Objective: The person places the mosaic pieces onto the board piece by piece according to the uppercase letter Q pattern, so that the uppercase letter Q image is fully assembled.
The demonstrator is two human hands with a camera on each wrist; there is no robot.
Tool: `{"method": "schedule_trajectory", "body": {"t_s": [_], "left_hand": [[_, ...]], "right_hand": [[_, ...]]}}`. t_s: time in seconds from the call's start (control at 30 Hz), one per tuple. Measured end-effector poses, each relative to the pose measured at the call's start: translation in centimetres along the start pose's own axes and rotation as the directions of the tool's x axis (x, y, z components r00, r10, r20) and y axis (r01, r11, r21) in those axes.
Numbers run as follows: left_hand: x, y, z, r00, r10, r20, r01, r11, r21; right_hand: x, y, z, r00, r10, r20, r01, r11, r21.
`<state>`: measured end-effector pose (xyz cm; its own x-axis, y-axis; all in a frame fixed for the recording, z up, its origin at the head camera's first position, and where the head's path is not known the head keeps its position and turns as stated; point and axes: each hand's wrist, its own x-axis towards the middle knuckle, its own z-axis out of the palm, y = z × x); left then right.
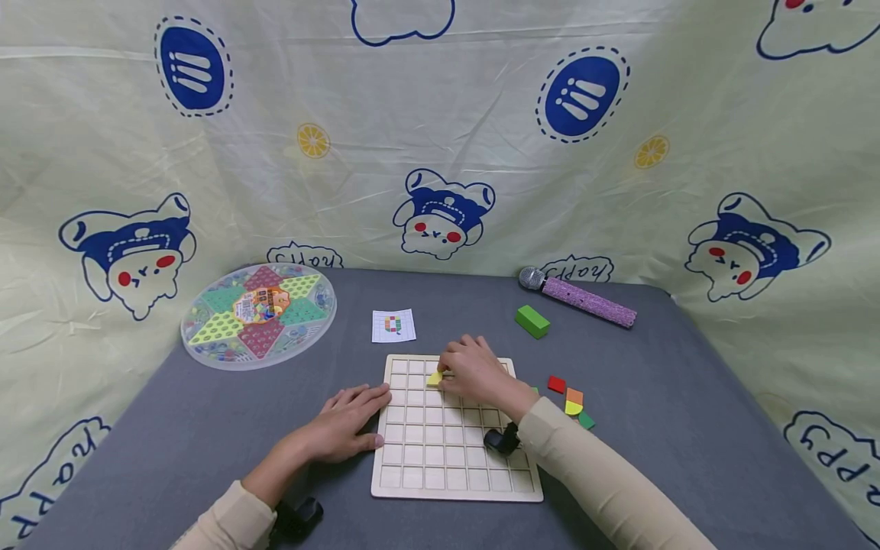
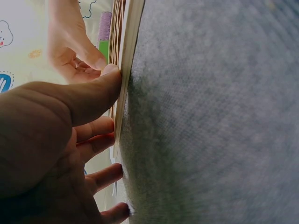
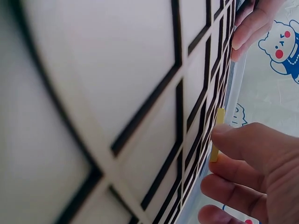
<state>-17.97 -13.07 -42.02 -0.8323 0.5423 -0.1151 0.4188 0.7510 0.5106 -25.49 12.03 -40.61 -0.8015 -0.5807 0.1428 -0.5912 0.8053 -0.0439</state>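
A light wooden grid board (image 1: 412, 457) lies flat on the grey table. Over its upper part, my right hand (image 1: 474, 370) pinches a small yellow piece (image 1: 434, 380) between thumb and fingers. The right wrist view has this yellow tile (image 3: 220, 116) edge-on, close against the grid. My left hand (image 1: 347, 424) rests at the board's left edge, its fingers extended. From the left wrist, my thumb (image 2: 96, 93) touches the board's rim. Right of the board lie a red piece (image 1: 557, 384), an orange piece (image 1: 574, 396), a yellow piece (image 1: 574, 409) and a green piece (image 1: 587, 420).
A card with a coloured grid pattern (image 1: 394, 336) lies beyond the board. At the back right are a green block (image 1: 532, 321) and a purple glittery microphone (image 1: 587, 302). A round star-patterned game board (image 1: 261, 305) occupies the back left. A printed curtain (image 1: 440, 92) hangs behind.
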Motion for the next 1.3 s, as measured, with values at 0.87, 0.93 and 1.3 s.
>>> {"method": "schedule_trajectory", "body": {"t_s": [0.87, 0.93, 1.3], "left_hand": [[-0.02, 0.11, 0.05, 1.0, -0.017, 0.0, 0.017, 1.0, -0.005], [-0.02, 0.1, 0.05, 1.0, -0.016, 0.001, 0.016, 1.0, -0.005], [-0.02, 0.02, 0.06, 1.0, -0.012, 0.002, 0.012, 1.0, -0.008]], "right_hand": [[0.04, -0.23, 0.14, 0.999, -0.029, 0.03, 0.029, 1.0, 0.011], [0.06, -0.2, 0.17, 0.999, -0.032, 0.029, 0.031, 0.999, 0.015], [0.05, -0.18, 0.19, 0.999, -0.015, 0.034, 0.014, 1.0, 0.01]]}}
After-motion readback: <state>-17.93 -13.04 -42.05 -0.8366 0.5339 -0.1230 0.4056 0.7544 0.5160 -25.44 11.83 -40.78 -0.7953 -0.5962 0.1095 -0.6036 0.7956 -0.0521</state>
